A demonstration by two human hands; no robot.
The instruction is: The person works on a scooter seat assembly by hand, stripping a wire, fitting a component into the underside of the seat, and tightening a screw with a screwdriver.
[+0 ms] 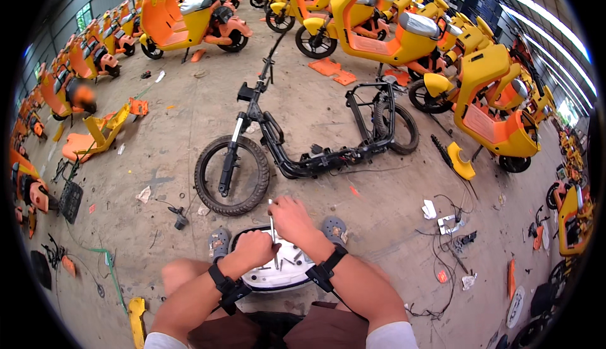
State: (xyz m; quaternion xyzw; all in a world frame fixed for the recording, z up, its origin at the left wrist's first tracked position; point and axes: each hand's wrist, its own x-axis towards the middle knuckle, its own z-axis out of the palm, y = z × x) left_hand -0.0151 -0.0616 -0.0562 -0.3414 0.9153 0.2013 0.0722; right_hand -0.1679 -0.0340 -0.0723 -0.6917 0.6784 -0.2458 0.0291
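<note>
My left hand (254, 249) and my right hand (291, 221) are close together over a white rounded panel (268, 277) with a dark rim, between my feet. A slim silvery metal rod (273, 228) stands upright in the view between the hands. My right hand's curled fingers close around its upper part. The left hand is closed beside its lower part, thumb against it; the fingers' inner side is hidden. Several small metal pieces (291, 262) like bolts or bits lie on the panel. Just ahead stands a stripped black scooter frame (297, 167) with its front wheel (232, 175) near my hands.
Rows of yellow and orange scooters (372, 27) stand behind and at both sides. Orange panels (325, 66) and a yellow body part (101, 134) lie on the concrete floor. Loose cables (451, 267) are spread at right, and a black plug-like part (180, 218) lies left of the wheel.
</note>
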